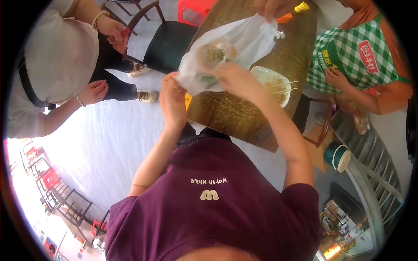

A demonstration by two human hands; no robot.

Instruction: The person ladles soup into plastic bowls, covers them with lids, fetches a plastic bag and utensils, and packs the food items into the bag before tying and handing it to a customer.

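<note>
A white translucent plastic bag (250,37) is stretched over the wooden table (217,111). Inside it a round container (214,55) with greenish-brown food shows through. My left hand (173,102) pinches the bag's near left edge between its fingertips. Bent toward the bag beside the container is my right hand (238,80); its fingertips are blurred against the plastic, so their grip is unclear. Another person's hand (274,8) holds the far end of the bag. To the right of my right hand lies a white tray (284,101) with thin wooden skewers (283,87) across it.
At left stands a person in a white top (61,65). Someone in a green checked apron (348,52) is at the right. A dark-seated chair (167,48) adjoins the table's left side. A yellow object (301,7) lies at the far end.
</note>
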